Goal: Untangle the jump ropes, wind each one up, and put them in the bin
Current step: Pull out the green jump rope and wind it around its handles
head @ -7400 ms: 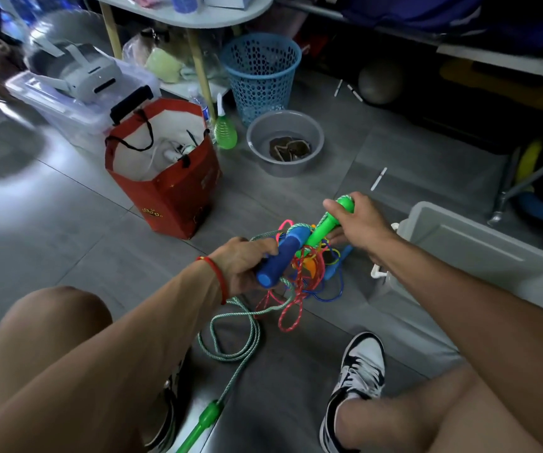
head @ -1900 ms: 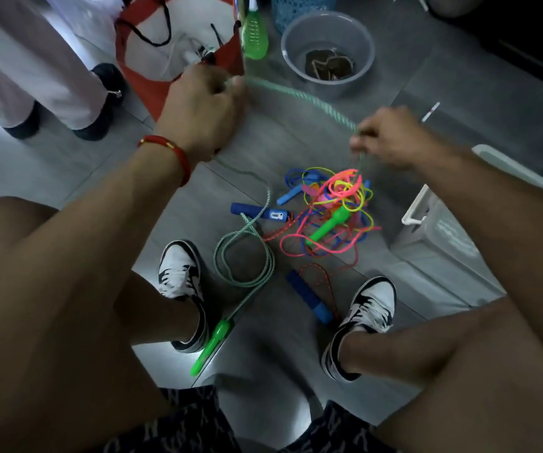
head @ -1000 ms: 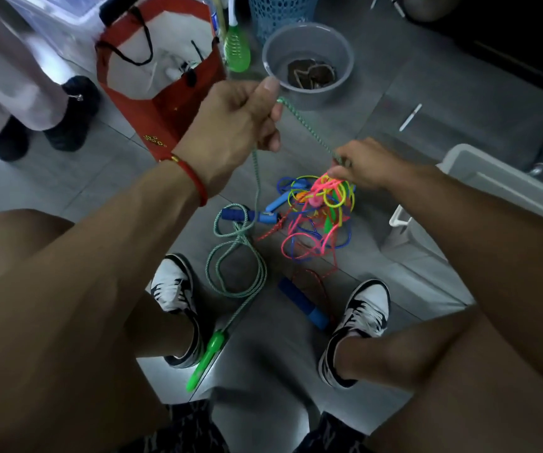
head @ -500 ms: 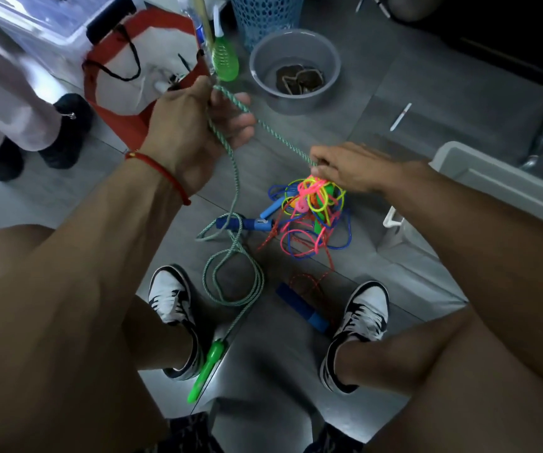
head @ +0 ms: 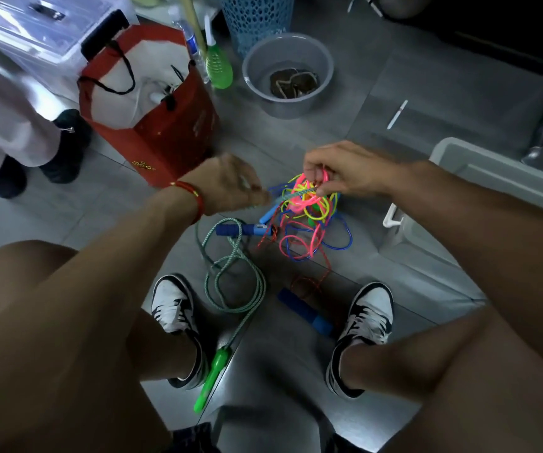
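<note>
Seated low over a grey tiled floor [head: 427,103], I work at a knot of jump ropes [head: 306,210] lying between my hands and my two black-and-white sneakers [head: 173,308]. My right hand [head: 342,170] reaches in from the right, palm down, fingers curled into the top of the knot and pinching pink and yellow cords. My left hand [head: 227,184], blurred, a red string bracelet [head: 191,199] at the wrist, is closed on the teal braided rope [head: 234,279] where it runs taut across to the knot. Both forearms angle inward over my bare knees.

The rest of that teal rope falls in loose loops on the floor and ends at a green handle [head: 213,377] beside my left shoe. A blue handle [head: 240,229] lies at the knot's left edge; another blue handle [head: 306,312] lies nearer my right shoe, trailing red cord.

The pale grey bin [head: 479,171] stands at my right, just beyond the right forearm, its inside hidden. Ahead stand a red paper bag [head: 165,132], a grey bowl [head: 288,57], a blue mesh basket [head: 257,18] and a clear lidded box [head: 35,31]. Another person's legs [head: 5,125] show at the left edge.
</note>
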Action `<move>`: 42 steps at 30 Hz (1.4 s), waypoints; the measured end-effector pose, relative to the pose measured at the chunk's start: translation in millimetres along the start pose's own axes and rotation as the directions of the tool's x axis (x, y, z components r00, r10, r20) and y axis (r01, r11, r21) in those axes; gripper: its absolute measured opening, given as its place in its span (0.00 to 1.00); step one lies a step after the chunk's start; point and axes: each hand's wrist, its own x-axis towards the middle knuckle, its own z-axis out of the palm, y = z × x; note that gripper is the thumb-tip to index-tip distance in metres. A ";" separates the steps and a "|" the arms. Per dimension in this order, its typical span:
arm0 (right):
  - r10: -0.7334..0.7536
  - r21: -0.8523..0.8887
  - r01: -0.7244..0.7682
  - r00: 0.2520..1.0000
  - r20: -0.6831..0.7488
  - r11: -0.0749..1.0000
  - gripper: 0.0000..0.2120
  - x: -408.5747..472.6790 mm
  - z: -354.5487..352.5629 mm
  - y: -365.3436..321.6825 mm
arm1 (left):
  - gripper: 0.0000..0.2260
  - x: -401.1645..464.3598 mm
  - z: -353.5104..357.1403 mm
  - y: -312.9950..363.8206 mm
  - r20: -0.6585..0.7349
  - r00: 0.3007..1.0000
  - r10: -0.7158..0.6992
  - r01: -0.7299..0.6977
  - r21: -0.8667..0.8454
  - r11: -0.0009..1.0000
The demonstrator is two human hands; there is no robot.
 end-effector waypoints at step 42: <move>0.281 -0.038 -0.310 0.902 -0.327 0.950 0.22 -6.4 11.8 9.2 | 0.17 48.5 2.7 67.9 0.110 0.994 -0.014 0.109 -0.993 -0.036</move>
